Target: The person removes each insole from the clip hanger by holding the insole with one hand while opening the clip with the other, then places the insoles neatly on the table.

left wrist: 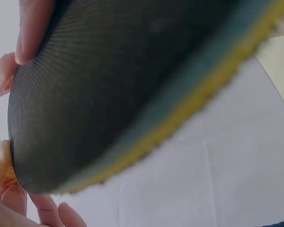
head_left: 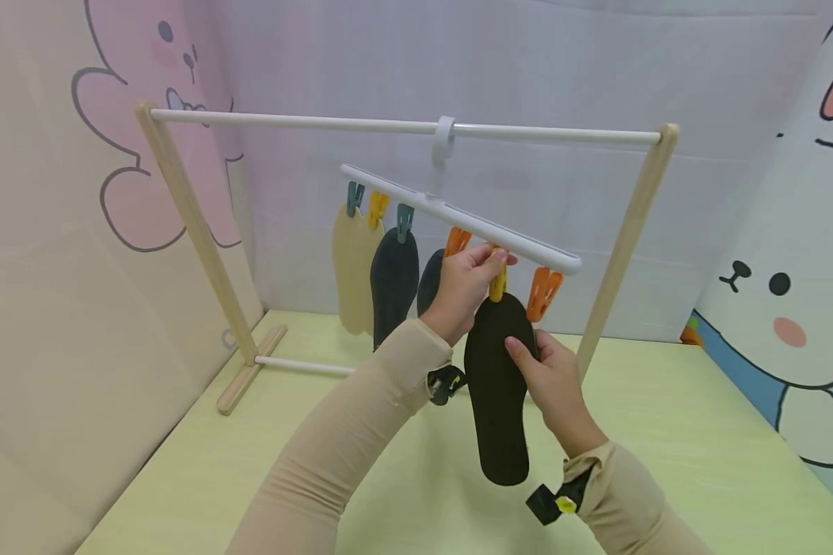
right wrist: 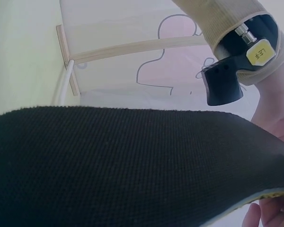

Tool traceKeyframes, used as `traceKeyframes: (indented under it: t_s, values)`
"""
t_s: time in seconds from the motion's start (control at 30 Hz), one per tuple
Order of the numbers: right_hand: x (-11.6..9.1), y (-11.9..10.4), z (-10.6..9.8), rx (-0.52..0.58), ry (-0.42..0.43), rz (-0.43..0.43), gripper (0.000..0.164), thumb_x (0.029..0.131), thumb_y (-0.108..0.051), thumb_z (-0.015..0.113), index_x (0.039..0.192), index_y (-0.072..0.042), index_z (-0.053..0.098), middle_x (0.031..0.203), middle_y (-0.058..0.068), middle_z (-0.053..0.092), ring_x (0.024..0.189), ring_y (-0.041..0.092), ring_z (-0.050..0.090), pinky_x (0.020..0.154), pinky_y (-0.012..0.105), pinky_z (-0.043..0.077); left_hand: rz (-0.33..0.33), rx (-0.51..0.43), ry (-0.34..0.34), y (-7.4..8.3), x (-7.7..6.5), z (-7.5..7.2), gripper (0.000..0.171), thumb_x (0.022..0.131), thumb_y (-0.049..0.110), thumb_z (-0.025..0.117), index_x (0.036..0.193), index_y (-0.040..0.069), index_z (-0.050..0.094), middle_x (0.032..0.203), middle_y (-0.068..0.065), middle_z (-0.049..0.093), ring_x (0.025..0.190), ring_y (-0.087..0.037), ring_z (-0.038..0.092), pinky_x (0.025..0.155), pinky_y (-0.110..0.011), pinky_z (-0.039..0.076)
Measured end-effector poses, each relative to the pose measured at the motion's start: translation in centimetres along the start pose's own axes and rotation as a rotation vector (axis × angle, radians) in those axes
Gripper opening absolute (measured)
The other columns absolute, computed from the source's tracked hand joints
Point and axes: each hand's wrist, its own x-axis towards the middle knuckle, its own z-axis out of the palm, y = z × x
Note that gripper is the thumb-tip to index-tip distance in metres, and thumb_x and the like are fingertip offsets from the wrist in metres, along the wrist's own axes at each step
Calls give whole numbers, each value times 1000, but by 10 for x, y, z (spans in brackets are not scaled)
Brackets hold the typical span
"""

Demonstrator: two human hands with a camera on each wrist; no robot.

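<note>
Head view: the black insole point(head_left: 497, 393) hangs below the right-hand half of a white hanger point(head_left: 403, 191), over the table point(head_left: 666, 439). Its long axis is nearly vertical, broad end up, narrower rounded end down. The left hand point(head_left: 461, 289) pinches the yellow clip point(head_left: 497, 287) at the insole's top; the right hand point(head_left: 554, 383) grips its right edge, thumb across the near face. The hands are apart, left above right. An orange clip point(head_left: 544, 293) stands beside the insole's upper right edge; whether it bites cannot be told. The hanger, hooked on the rod point(head_left: 284, 122), slants down to the right, with a beige insole point(head_left: 352, 270) and a navy insole point(head_left: 394, 281) clipped farther left.

Left wrist view: the black insole runs diagonally, its rounded end at lower left against the yellow clip; its edge shows blue and yellow layers.

Right wrist view: the long axis lies across the frame, the end at the right tapering toward the left hand, whose grip is partly cut off. The right hand is hidden here.
</note>
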Motion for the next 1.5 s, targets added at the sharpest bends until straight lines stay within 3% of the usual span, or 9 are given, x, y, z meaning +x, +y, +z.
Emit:
traceKeyframes:
  t_s: [0.17, 0.43, 0.93, 1.17, 1.3, 1.4, 1.5]
  values:
    - [-2, 4, 1, 1, -8, 2, 18, 91, -6, 65, 93, 12, 62, 67, 1, 62, 62, 2, 53, 58, 20, 44, -10, 14, 16, 1, 0, -4, 25, 97, 11, 57, 114, -4, 67, 100, -15, 68, 97, -13, 53, 87, -28, 43]
    - [-5, 7, 1, -12, -37, 41, 21, 92, -9, 66, 95, 11, 63, 72, 4, 63, 63, 3, 54, 60, 21, 45, 11, 30, 45, -1, 1, -8, 24, 96, 9, 58, 112, -6, 67, 94, -15, 69, 87, -10, 50, 76, -21, 39]
    - [-10, 11, -2, -17, -54, 47, 19, 92, -8, 65, 94, 11, 62, 72, 4, 62, 64, 5, 53, 60, 22, 45, -38, 53, 46, 2, -1, -15, 28, 97, 13, 57, 119, -3, 65, 100, -16, 68, 88, -12, 50, 78, -24, 40]
    - [-13, 20, -8, -45, -64, 43, 19, 91, -9, 65, 90, 9, 61, 71, 4, 60, 65, 7, 52, 60, 24, 44, -50, 87, 51, -1, 1, -18, 31, 98, 16, 56, 121, -3, 63, 93, -15, 68, 84, -13, 51, 74, -23, 40]
    - [-14, 27, -14, -82, -59, 43, 18, 92, -10, 65, 90, 7, 61, 70, 1, 59, 65, 8, 51, 61, 24, 44, -47, 73, 72, -4, 1, -20, 29, 97, 17, 58, 114, -5, 66, 90, -12, 67, 83, -13, 52, 72, -23, 40]
    - [-15, 31, -20, -119, -49, 37, 18, 92, -11, 65, 89, 7, 61, 70, 0, 59, 65, 7, 51, 61, 24, 43, -62, 81, 94, -5, 1, -22, 29, 96, 19, 60, 99, -8, 69, 89, -9, 66, 80, -13, 51, 71, -23, 39]
    - [-17, 35, -25, -142, -37, 35, 18, 92, -10, 65, 87, 6, 62, 68, 0, 61, 64, 7, 51, 61, 23, 44, -76, 83, 108, -6, 1, -22, 28, 96, 20, 61, 97, -8, 65, 90, -11, 68, 79, -13, 51, 69, -24, 39]
